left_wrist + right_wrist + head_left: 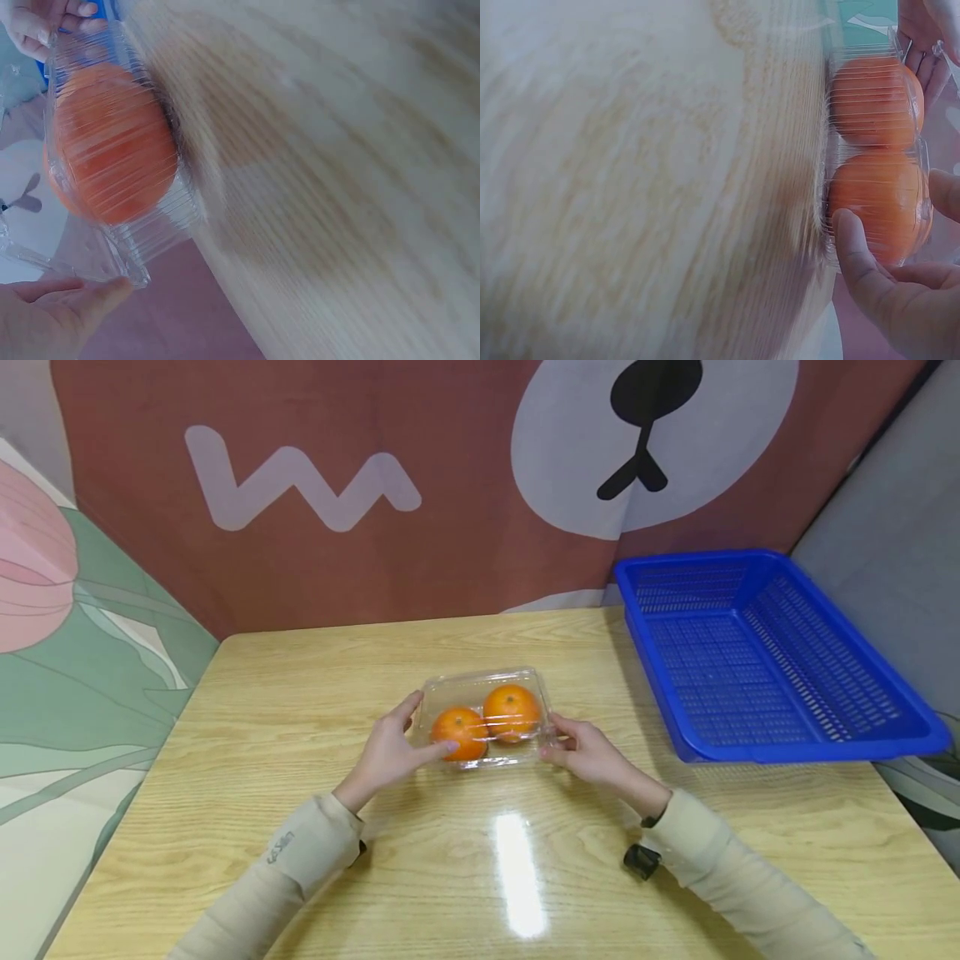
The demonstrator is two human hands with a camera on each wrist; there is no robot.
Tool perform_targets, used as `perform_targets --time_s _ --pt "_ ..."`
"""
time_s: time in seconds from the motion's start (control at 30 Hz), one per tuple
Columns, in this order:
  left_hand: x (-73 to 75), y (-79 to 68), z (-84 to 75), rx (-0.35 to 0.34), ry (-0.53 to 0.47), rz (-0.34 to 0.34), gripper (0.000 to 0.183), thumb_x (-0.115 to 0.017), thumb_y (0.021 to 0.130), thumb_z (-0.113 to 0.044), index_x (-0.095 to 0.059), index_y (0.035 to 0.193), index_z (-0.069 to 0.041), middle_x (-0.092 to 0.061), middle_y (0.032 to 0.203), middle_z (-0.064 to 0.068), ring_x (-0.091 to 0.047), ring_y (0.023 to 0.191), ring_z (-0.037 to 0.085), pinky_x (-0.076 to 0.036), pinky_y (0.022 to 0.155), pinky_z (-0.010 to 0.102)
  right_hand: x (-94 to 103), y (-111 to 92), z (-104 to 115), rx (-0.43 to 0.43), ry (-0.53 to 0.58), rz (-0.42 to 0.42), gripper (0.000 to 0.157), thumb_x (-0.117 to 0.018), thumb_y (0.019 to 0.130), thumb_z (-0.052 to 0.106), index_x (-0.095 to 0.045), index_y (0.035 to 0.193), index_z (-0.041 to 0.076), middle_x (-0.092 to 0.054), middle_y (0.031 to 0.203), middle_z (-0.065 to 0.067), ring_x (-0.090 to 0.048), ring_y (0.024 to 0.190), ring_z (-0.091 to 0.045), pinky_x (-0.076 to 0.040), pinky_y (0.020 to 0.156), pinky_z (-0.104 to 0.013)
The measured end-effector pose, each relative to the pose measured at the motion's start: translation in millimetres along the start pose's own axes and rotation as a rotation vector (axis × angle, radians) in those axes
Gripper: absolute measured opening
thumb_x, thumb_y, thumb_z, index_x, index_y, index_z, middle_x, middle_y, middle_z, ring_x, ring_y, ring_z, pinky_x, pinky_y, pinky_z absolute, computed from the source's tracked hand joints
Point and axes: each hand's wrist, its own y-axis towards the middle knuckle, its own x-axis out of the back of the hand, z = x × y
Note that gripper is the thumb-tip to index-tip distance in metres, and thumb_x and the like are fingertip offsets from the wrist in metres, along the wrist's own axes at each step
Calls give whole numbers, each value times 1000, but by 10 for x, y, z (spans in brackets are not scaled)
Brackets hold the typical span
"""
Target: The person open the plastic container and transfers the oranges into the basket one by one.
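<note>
A clear plastic clamshell box (pixel 487 677) sits on the wooden table with two oranges inside, a left orange (pixel 460 732) and a right orange (pixel 512 712). My left hand (pixel 393 745) holds the box's left side, fingers at the back corner and thumb along the front. At the right front corner, my right hand (pixel 585 750) grips the box edge between thumb and fingers. In the right wrist view the right thumb and fingers (pixel 851 240) lie against the ribbed wall. Whether the lid is fully closed I cannot tell.
A blue plastic basket (pixel 678 727) with slotted sides stands at the table's right, beyond my right hand. The wooden table (pixel 300 693) meets a brown printed curtain (pixel 450 568) at the back. Printed cloth (pixel 97 610) hangs on the left.
</note>
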Motion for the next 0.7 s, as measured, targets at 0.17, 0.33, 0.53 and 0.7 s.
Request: perform_targets --time_s 0.17,0.33,0.53,0.7 --pt "14 15 -7 -2 -9 2 90 -74 74 -37 -29 138 6 -30 141 22 -33 127 36 -34 100 49 -3 7 -14 -2 2 2 61 -57 87 3 -23 135 -16 -50 118 -30 -60 92 -32 -54 74 -34" --pt "36 33 -26 14 -34 9 88 -72 76 -37 -27 139 5 -28 142 21 -30 129 35 -30 103 49 -4 12 -22 -8 -5 -5 61 -58 87 3 -25 134 -17 -52 116 -30 -59 93 -32 -54 73 -32" --pt "62 59 -45 -18 -49 -3 79 -67 82 -32 -27 140 5 -28 143 19 -30 129 34 -30 103 48 -4 11 -25 -14 -4 -7 60 -58 86 2 -25 134 -17 -53 114 -29 -59 93 -33 -54 73 -30" --pt "90 73 -68 -44 -69 -17 70 -62 86 -29 -29 139 4 -30 143 18 -28 131 30 -30 104 44 -2 7 -9 -15 -16 -6 60 -57 86 2 -25 134 -18 -52 115 -30 -59 93 -33 -54 72 -30"
